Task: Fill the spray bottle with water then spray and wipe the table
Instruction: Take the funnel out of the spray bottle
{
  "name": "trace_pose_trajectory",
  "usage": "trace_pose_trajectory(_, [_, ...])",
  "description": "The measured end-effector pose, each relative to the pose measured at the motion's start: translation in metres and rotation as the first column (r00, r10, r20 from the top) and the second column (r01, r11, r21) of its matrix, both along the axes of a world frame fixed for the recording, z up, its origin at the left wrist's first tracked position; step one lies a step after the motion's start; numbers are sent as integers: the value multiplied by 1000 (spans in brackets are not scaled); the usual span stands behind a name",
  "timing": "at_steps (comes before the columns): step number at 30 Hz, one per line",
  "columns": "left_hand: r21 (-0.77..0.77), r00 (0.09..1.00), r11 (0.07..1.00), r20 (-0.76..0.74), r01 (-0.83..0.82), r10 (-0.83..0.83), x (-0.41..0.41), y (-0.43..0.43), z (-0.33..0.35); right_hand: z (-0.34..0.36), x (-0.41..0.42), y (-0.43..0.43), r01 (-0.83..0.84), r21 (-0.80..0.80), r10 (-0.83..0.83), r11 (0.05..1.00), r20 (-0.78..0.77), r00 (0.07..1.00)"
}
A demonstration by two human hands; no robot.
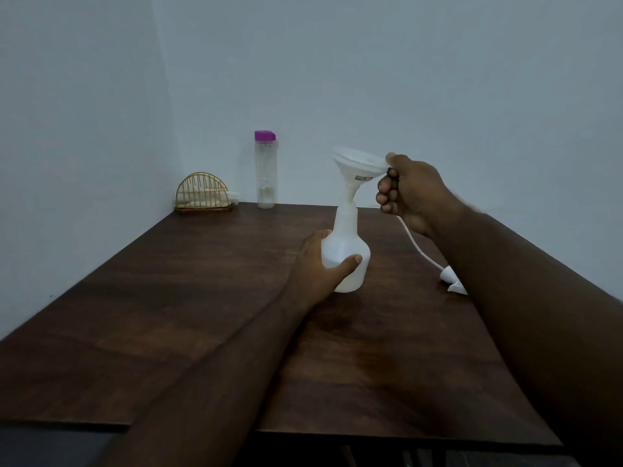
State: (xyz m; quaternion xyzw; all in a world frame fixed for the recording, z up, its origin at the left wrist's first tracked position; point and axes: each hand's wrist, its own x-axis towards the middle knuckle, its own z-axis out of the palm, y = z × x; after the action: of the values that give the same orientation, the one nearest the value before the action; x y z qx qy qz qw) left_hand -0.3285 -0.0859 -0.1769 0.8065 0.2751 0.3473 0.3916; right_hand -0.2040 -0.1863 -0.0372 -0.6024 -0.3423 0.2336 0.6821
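Nearest me, dark wooden counter (168,298); my left hand (317,264) grips the white plastic spray bottle (347,254) at frame centre, my right hand (411,193) pinches the white funnel (354,170) seated in its neck.

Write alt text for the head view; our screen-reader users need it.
A left hand grips a white spray bottle on a dark wooden table while the right hand holds a funnel in its neck. A purple-capped water bottle stands behind.
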Motion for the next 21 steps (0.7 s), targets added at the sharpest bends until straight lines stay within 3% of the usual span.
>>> trace_pose_trajectory(5, [-12, 1000, 1000, -12, 20, -20, -1, -2, 2, 1, 1, 0, 12, 37, -9, 999, -74, 997])
trace_pose_trajectory(13, [-31, 999, 999, -27, 21, -22, 0, -1, 1, 3, -4, -3, 38, 1, -38, 999, 97, 995])
trace_pose_trajectory(21, [-28, 1000, 999, -19, 15, -15, -3, -4, 4, 3, -8, -1, 14, -11, -12, 1000, 174, 985])
